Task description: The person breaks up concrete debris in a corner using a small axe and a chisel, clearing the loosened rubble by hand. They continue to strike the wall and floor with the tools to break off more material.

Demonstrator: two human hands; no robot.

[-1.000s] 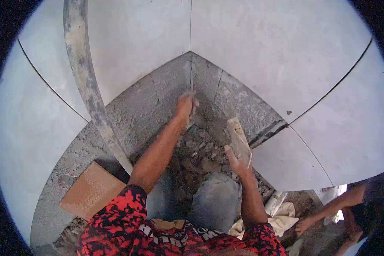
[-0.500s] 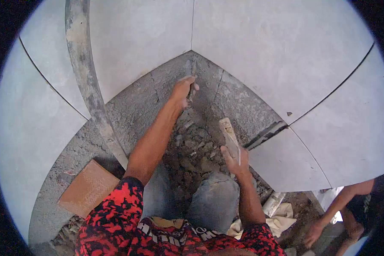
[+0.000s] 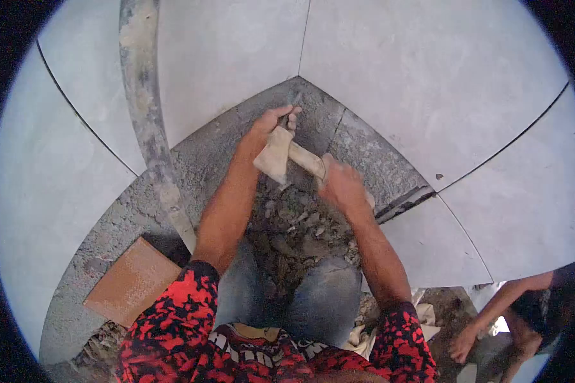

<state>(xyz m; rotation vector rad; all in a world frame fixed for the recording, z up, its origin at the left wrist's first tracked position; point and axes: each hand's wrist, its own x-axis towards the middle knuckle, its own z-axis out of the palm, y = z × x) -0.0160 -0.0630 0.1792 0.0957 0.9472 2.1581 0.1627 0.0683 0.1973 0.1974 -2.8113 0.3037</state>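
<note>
Near the inner corner of the tiled wall, my left hand (image 3: 276, 121) is closed around a dark chisel-like tool (image 3: 284, 119), largely hidden by fingers and the hatchet. My right hand (image 3: 346, 186) is wrapped round the handle of a hatchet (image 3: 274, 155) covered in pale dust. The hatchet's head lies across the view just below my left hand; whether it touches the tool I cannot tell. Broken rubble (image 3: 300, 223) lies beneath, between my knees.
A dusty curved pole (image 3: 148, 96) slants down at the left. An orange-brown tile (image 3: 133, 281) lies at lower left. Large pale tiles (image 3: 421, 83) border the rough grey cement (image 3: 374, 153). Another person's arm (image 3: 505, 306) reaches down at lower right, beside pale cloth (image 3: 426, 314).
My right hand has moved up and left, bringing the hatchet head to my left hand. My left hand stays closed near the corner. The view has shifted slightly.
</note>
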